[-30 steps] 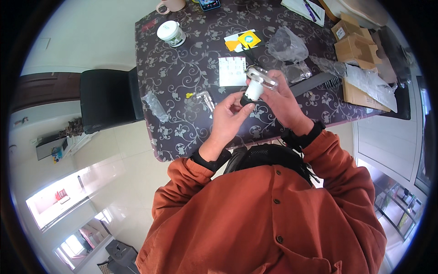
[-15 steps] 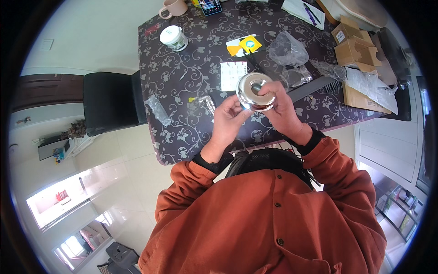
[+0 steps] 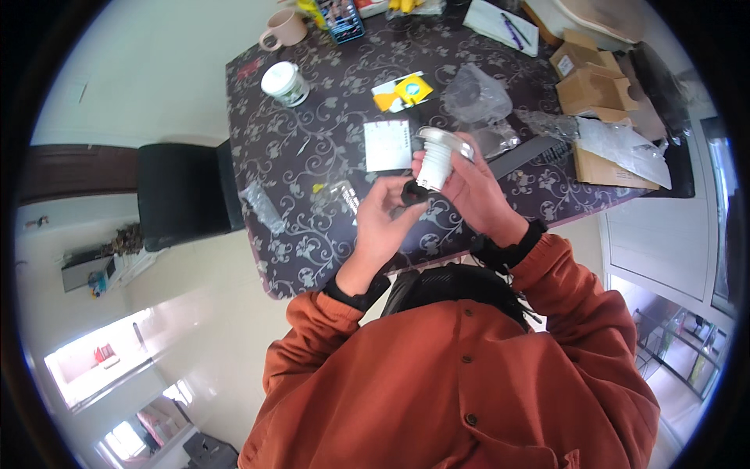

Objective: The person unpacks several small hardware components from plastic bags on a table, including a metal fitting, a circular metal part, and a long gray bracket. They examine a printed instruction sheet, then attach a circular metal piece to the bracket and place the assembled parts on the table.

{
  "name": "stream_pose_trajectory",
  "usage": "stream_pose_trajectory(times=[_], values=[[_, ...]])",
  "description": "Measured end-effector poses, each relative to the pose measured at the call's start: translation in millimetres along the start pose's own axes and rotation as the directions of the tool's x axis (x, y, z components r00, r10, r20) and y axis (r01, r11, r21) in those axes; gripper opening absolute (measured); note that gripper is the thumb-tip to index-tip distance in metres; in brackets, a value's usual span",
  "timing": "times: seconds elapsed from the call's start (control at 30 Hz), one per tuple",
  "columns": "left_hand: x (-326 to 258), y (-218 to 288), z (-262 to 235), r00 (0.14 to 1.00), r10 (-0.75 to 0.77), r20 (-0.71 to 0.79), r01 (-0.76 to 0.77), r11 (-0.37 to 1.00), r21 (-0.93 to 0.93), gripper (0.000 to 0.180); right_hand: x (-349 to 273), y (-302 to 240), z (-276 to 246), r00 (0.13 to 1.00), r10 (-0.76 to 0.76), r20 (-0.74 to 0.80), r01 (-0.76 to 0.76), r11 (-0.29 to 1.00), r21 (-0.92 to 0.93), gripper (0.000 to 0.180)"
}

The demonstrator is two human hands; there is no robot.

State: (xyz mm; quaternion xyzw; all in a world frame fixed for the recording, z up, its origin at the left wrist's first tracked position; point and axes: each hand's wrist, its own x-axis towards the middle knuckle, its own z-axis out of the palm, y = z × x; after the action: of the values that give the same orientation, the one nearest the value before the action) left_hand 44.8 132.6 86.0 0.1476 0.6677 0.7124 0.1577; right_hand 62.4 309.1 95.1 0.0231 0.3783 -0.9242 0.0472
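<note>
Lamp fitting: a white cylindrical body with a silver flanged rim (image 3: pixel 437 156), held up over the table, tilted so the rim points away from the person and the white barrel points back toward the left hand's fingertips.
Dark part: a small black piece (image 3: pixel 412 191) at the near end of the fitting, touching the barrel, pinched at the tips of the left hand's fingers.
Right hand: (image 3: pixel 478 187) fingers curled closed around the white barrel from the far and right side, thumb on the near side just under the rim.
Left hand: (image 3: pixel 384 219) fingers bent and closed on the dark part, palm turned up, just below and left of the fitting.
White card: a square sheet (image 3: pixel 388 145) flat on the table, just beyond the left hand's fingertips.
Clear bag, near: an empty plastic sleeve (image 3: pixel 341 194) on the table just left of the left hand's fingers.
Clear bag, far: a crumpled plastic bag (image 3: pixel 474 95) beyond the right hand's fingers.
Yellow packet: (image 3: pixel 404 91) further out, past the white card.
White tub: a round lidded pot (image 3: pixel 284 83), well apart to the far left of both hands.
Cardboard boxes: (image 3: pixel 590 82) well off to the right of the right hand's fingers.
Table: dark top with a pale floral pattern (image 3: pixel 312 234).
</note>
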Motion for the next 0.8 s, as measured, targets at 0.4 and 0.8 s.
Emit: stream_pose_trajectory(times=[0.4, 0.8], values=[[2, -72, -32, 0.966, -0.208, 0.154, 0.004, 0.606, 0.795, 0.037, -8, -29, -1, 0.976, -0.218, 0.022, 0.202, 0.856, -0.475, 0.076], [7, -107, -39, 0.992, -0.096, 0.082, -0.027, 0.474, 0.88, 0.04, -9, -28, -5, 0.944, -0.303, 0.13, 0.328, 0.813, -0.481, 0.08]])
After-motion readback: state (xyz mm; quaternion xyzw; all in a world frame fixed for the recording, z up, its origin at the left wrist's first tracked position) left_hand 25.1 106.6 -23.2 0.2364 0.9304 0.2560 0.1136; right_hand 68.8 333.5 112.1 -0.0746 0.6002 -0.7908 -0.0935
